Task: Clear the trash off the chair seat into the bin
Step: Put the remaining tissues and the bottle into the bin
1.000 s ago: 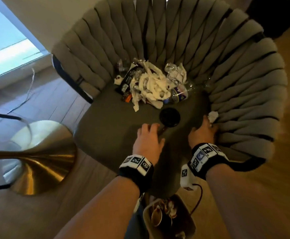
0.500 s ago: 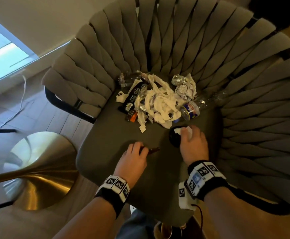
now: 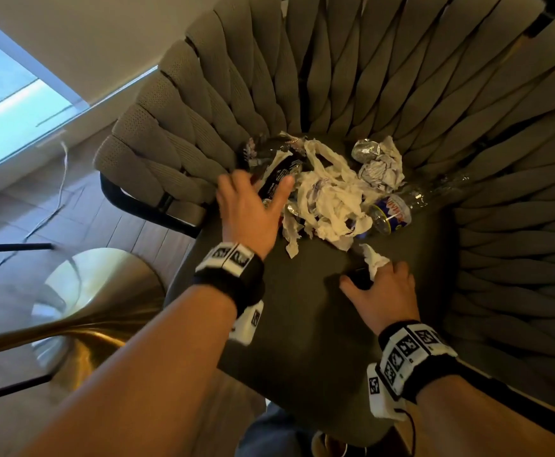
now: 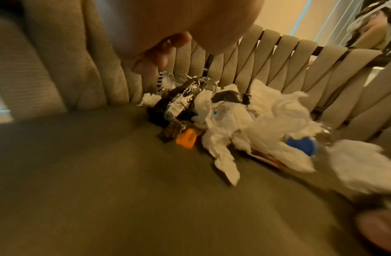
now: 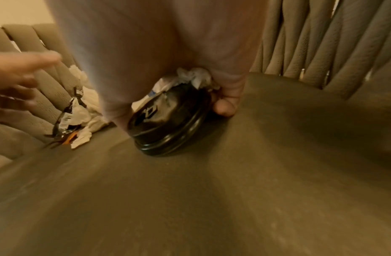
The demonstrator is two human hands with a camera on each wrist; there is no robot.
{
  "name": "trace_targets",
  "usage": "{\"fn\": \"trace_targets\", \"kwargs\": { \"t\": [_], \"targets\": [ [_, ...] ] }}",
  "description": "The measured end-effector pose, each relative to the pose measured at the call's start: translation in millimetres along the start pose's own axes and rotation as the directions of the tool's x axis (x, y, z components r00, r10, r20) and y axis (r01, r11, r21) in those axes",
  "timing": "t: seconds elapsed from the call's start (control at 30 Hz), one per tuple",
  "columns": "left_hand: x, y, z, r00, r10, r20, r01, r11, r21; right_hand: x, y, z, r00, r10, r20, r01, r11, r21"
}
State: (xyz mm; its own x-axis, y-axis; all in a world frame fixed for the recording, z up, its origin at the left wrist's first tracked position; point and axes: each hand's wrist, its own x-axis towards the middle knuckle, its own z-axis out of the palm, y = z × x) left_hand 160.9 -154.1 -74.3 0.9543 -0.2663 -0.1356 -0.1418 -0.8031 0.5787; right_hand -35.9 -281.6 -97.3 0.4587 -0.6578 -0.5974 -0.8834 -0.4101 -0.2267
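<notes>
A heap of trash lies at the back of the grey chair seat (image 3: 302,324): torn white tissue (image 3: 332,199), a dark snack wrapper (image 3: 276,173), crumpled foil and paper (image 3: 378,159), and a clear plastic bottle (image 3: 398,212). My left hand (image 3: 253,206) reaches over the heap's left side with fingers spread, above the wrapper (image 4: 181,98). My right hand (image 3: 381,291) grips a black round lid (image 5: 168,121) together with a wad of tissue (image 5: 194,76) near the seat's middle. An orange scrap (image 4: 186,138) sits at the heap's front.
The woven chair back (image 3: 401,77) curves round the seat on three sides. A brass lamp base (image 3: 81,308) stands on the wood floor to the left. A bin rim (image 3: 332,446) peeks out below the seat's front edge.
My left hand has moved from the seat's front up to the heap's left side. My right hand, with lid and tissue, has stayed near the seat's middle. The view has shifted closer.
</notes>
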Motion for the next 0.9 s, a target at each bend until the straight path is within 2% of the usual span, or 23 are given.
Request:
{"fn": "trace_targets", "kwargs": {
  "t": [0.07,0.2,0.47,0.63,0.73,0.83,0.9],
  "targets": [
    [22,1,11,0.998,-0.030,0.057,0.028,0.999,0.035,-7,5,1,1.000,-0.009,-0.016,0.009,0.999,0.044],
    [38,-5,30,0.977,-0.058,0.206,0.070,0.996,-0.049,-21,14,4,0.997,-0.037,-0.075,0.048,0.986,0.157],
    [-3,2,0,0.996,0.077,0.040,-0.073,0.991,-0.109,-51,36,-6,0.983,-0.081,-0.162,0.132,0.932,0.338],
    [-57,19,-37,0.996,0.072,-0.059,-0.086,0.959,-0.270,-80,52,-21,0.975,-0.137,-0.177,0.202,0.877,0.436],
    [-106,37,-56,0.994,0.015,-0.106,-0.061,0.891,-0.451,-105,66,-26,0.965,-0.196,-0.172,0.253,0.861,0.440],
    [-162,51,-70,0.995,-0.071,-0.067,0.018,0.807,-0.590,-134,87,-27,0.945,-0.267,-0.187,0.323,0.842,0.431],
    [-202,56,-75,0.997,-0.072,-0.004,0.056,0.810,-0.584,-156,105,-27,0.934,-0.302,-0.192,0.356,0.835,0.419]
  ]
}}
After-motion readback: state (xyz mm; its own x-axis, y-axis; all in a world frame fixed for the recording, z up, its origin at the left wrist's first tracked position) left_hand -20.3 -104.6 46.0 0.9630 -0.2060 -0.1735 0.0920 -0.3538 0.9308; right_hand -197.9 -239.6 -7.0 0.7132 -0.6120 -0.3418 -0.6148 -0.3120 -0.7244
